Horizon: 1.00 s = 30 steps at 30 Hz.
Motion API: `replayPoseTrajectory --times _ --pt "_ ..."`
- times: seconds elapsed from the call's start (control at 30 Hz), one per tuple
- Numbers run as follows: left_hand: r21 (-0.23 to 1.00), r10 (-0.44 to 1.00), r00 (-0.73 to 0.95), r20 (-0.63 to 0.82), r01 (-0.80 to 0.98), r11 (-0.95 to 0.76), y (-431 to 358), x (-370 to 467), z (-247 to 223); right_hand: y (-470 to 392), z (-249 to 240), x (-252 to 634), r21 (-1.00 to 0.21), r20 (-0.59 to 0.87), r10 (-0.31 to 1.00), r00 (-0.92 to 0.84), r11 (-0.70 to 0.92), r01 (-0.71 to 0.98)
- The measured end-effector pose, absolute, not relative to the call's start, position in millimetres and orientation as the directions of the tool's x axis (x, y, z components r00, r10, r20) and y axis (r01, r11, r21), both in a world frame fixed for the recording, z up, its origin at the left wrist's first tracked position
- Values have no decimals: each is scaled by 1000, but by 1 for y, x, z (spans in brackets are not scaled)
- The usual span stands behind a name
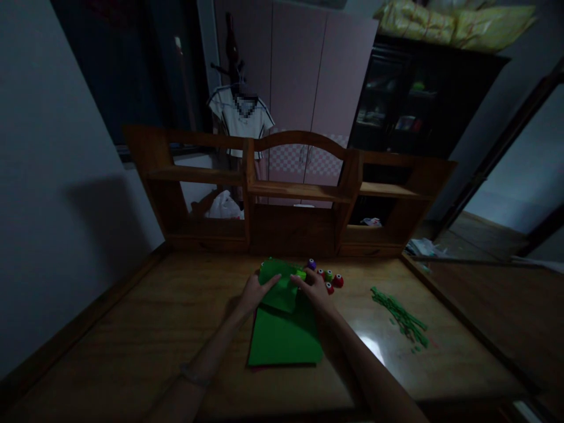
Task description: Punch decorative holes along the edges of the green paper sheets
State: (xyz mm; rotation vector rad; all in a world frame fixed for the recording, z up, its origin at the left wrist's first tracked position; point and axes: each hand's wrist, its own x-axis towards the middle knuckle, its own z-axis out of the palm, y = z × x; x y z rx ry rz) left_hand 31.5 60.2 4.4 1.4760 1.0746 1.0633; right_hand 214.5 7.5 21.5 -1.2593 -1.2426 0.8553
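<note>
A smaller sheet of green paper (278, 288) is raised above a stack of larger green paper (285, 341) on the wooden desk. My left hand (256, 291) pinches its left edge, the thumb lying on top. At the opposite edge, my right hand (314, 286) is closed around a small bright green craft punch (301, 274), partly hidden by the fingers. Just beyond that hand are several small punches with white-ringed tops, among them a purple punch (311, 264) and a red punch (338, 280).
Thin green strips and scraps (400, 316) lie in a pile on the right of the desk (185, 329). A wooden shelf unit (293, 191) closes off its back edge. A wall (66, 176) rises on the left. Behind are a pink wardrobe (295, 70) and a hanging white shirt (242, 120).
</note>
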Motion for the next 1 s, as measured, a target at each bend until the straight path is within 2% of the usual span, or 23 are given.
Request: replayPoseTrajectory --times 0.3,0.47,1.0 --pt "979 981 190 41 189 -78 68 29 -3 5 33 209 -974 173 965 196 137 183" --pt "963 978 182 99 229 -140 70 29 -6 4 35 210 -975 177 965 194 144 171" --pt "969 965 216 146 163 -183 57 31 8 0 39 210 -969 213 962 172 185 166"
